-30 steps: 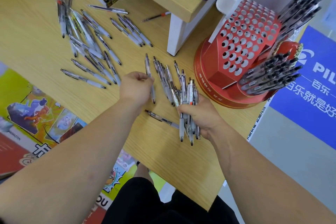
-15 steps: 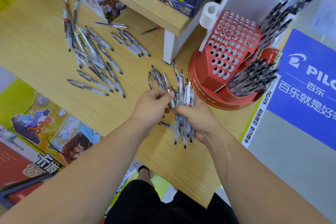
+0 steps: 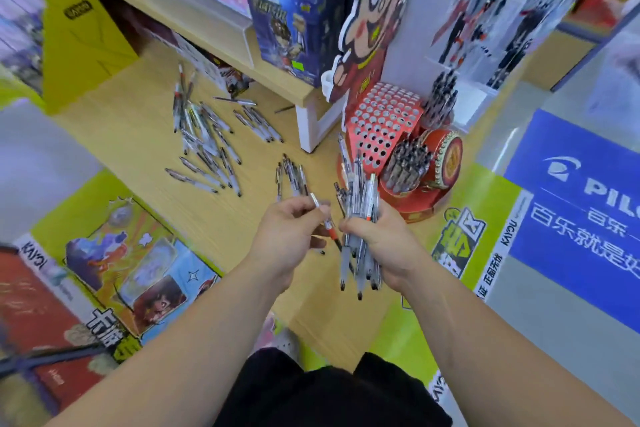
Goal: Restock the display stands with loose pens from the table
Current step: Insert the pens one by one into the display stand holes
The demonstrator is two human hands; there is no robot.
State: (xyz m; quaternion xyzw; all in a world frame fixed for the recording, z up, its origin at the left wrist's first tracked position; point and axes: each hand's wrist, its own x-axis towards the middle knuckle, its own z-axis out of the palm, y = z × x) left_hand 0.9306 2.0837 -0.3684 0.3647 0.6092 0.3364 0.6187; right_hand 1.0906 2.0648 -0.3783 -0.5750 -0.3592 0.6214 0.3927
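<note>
My right hand [image 3: 377, 246] grips a thick bundle of clear pens [image 3: 360, 204], tips pointing down, lifted above the wooden table [image 3: 138, 146]. My left hand [image 3: 287, 232] pinches a single pen with a red grip [image 3: 323, 218], its lower end beside the bundle. Just beyond both hands stands the red display stand [image 3: 384, 121], its slanted panel full of empty holes, with a block of dark pens [image 3: 407, 163] in its lower right section. Several loose pens [image 3: 204, 142] lie scattered on the table at the left, and a small group of pens [image 3: 291, 173] lies right in front of my left hand.
A white shelf leg [image 3: 311, 125] stands behind the stand, under a wooden shelf with a blue box [image 3: 287, 17]. A cartoon cutout [image 3: 370, 21] rises above the stand. A second pen rack [image 3: 440, 100] sits at its right. Printed posters hang off the table's front edge.
Both hands have risen off the table. My left hand picked up one pen and brought it next to the bundle in my right hand. The view tilted up, showing more shelf.
</note>
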